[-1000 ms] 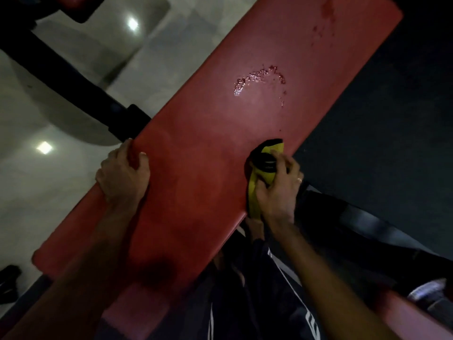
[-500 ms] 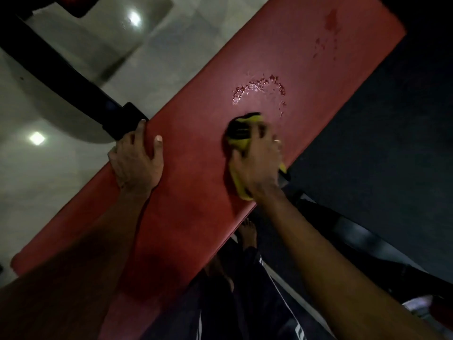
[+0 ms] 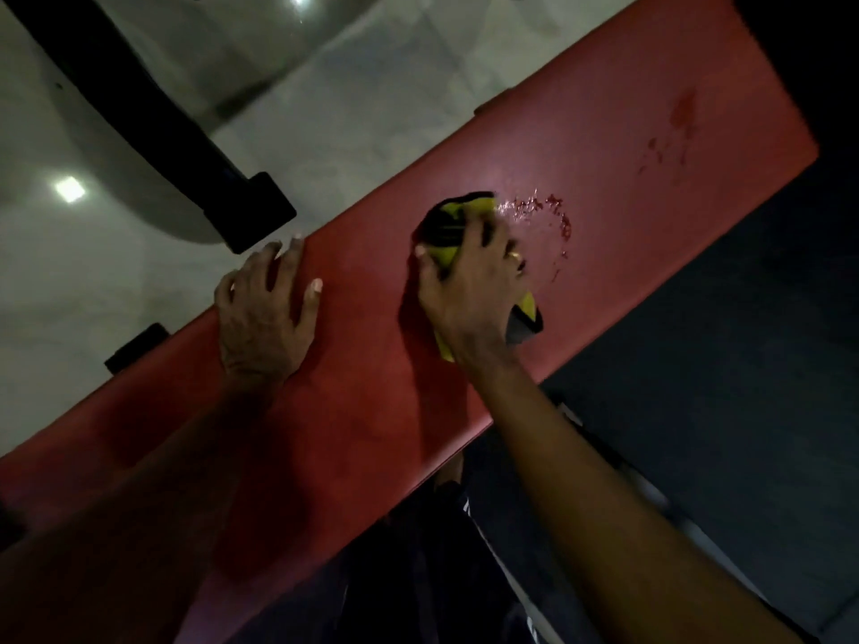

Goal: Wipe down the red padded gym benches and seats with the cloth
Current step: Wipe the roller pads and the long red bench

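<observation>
A long red padded bench runs diagonally from the lower left to the upper right. My right hand grips a bunched yellow and black cloth and presses it on the pad's middle. Just right of the cloth lies a ring of wet droplets. A darker stain marks the pad near its far end. My left hand rests flat on the bench's left edge, fingers spread over the rim.
A black metal frame bar crosses the glossy pale floor to the left of the bench. A dark mat covers the floor on the right. My legs in dark trousers stand below the bench.
My right hand has slid the cloth from the bench's near edge up across the pad to the wet droplets. My left hand has shifted along the left edge and now lies flatter.
</observation>
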{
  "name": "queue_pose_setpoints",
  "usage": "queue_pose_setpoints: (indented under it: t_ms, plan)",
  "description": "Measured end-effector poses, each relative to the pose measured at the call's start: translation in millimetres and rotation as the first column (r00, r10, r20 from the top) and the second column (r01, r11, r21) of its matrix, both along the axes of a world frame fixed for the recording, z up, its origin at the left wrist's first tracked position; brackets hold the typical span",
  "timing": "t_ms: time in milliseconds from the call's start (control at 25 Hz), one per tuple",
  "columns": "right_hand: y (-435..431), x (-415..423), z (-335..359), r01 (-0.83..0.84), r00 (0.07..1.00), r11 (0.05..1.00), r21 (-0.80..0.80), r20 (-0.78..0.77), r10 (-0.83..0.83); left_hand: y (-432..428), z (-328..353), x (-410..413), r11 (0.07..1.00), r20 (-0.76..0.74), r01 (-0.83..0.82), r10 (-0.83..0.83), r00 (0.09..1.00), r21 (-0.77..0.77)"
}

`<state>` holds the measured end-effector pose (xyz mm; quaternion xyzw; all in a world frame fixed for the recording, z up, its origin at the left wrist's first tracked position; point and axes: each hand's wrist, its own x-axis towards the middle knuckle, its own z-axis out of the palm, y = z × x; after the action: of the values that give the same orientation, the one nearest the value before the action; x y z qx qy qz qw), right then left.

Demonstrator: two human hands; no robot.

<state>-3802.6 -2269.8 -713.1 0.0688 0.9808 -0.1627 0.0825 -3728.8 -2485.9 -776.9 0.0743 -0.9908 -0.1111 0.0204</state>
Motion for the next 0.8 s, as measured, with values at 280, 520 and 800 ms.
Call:
queue_pose_setpoints:
  t_ms: [280,520,800]
  plan:
    - [5,-43,-10,0.031,0.999,0.999,-0.019,0.027,-0.030,0,0,1,0.999,0.031,-0.024,0.023,0.999,0.028]
    - [-43,-20,-1,-0.465,0.885,0.885,0.015,0.051,0.464,1,6,-5,0.991,0.060,-0.072,0.065,0.996,0.111]
    - [-71,-70,-6,-0.148,0.988,0.989,0.009,0.050,0.147,-1,5,-5,0.989,0.110,-0.081,0.068,0.992,0.120]
